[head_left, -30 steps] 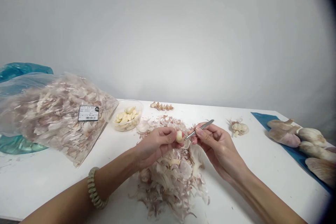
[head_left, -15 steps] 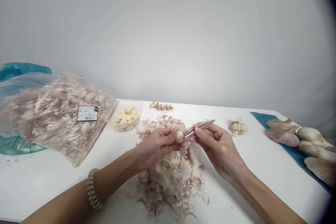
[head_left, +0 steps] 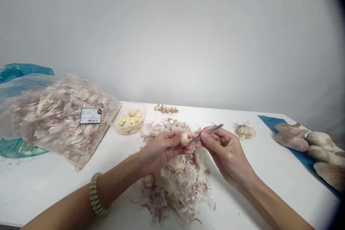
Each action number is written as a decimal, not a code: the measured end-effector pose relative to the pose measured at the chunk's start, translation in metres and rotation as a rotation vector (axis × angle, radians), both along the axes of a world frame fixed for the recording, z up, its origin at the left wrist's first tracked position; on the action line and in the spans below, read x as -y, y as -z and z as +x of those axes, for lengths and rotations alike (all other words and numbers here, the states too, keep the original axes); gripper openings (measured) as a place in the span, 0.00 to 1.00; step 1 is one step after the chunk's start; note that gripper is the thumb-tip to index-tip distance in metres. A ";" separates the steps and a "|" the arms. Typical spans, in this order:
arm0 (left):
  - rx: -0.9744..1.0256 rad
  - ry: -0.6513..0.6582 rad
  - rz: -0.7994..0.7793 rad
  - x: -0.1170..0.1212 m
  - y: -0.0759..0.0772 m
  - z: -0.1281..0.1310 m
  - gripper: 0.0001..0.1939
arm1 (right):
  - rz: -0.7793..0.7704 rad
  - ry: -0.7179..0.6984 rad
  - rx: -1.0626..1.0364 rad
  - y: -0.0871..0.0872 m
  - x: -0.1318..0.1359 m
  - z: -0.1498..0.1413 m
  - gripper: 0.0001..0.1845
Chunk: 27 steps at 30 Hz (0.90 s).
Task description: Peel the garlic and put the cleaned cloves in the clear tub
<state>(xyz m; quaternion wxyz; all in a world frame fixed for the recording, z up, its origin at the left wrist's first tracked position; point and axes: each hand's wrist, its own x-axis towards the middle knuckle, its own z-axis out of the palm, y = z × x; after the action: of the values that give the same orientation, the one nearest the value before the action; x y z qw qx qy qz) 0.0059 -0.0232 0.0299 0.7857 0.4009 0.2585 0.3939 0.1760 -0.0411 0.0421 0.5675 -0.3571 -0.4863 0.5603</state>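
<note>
Between the thumb and fingers of my left hand (head_left: 161, 151) is a pale garlic clove (head_left: 184, 139). My right hand (head_left: 222, 151) is closed in a pinch around a slim metal tool (head_left: 207, 132), which looks like a small knife or tweezers; its exact kind is unclear. The tool's tip points left and meets or nearly meets the clove's right side. Below both hands lies a heap of garlic skins (head_left: 178, 183) on the white table.
A clear container (head_left: 144, 115) of peeled cloves (head_left: 131, 119) stands left of the hands, beside a labelled plastic bag of skins (head_left: 64, 115). Several unpeeled cloves (head_left: 166, 109) line the back. To the right lie a partial bulb (head_left: 245, 131) and whole bulbs (head_left: 320, 139) on blue plastic (head_left: 272, 119).
The metal tool has shifted slightly to the right and down at its handle, along with my right fingers. More of the clove's pale surface shows. My left hand stays nearly still.
</note>
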 end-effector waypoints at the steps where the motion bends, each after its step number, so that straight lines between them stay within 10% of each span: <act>1: 0.004 0.002 -0.004 0.000 0.001 0.000 0.10 | 0.007 -0.005 0.004 0.001 0.000 0.000 0.06; 27: 0.152 -0.033 -0.136 -0.004 0.003 -0.003 0.17 | 0.059 -0.094 0.109 0.008 -0.001 0.003 0.07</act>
<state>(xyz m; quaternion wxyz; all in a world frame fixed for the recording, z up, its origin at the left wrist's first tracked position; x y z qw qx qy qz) 0.0032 -0.0191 0.0274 0.8217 0.3114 0.2308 0.4178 0.1792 -0.0405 0.0346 0.5237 -0.3466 -0.5491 0.5515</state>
